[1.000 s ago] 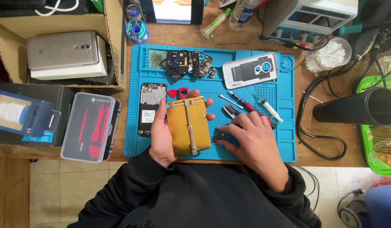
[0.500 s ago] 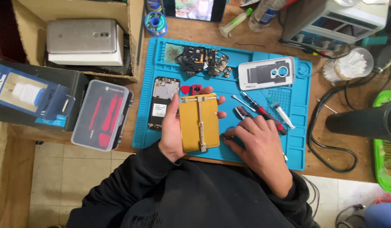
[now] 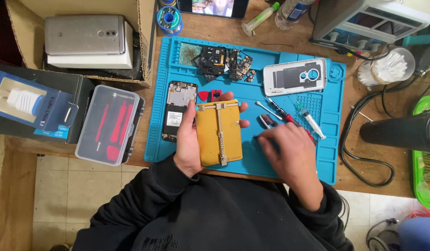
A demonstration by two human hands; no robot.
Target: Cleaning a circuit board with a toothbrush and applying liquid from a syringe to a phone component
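My left hand grips a yellow rectangular holder with a metal sliding clamp, lying on the blue work mat; its thumb runs along the left edge and the fingers curl over the top and right side. My right hand rests palm down on the mat just right of the holder, fingertips touching something small and dark that I cannot make out. An opened phone body lies left of the holder. Red-handled tools and a syringe lie beyond my right hand.
Circuit boards and a white phone back cover sit at the mat's far side. A clear case of red tools, boxes, a grey phone, black cables and a dark cylinder surround the mat.
The camera view has shifted, so the desk sits lower and further right. My right hand moved slightly right on the mat. My left hand keeps its hold on the yellow holder.
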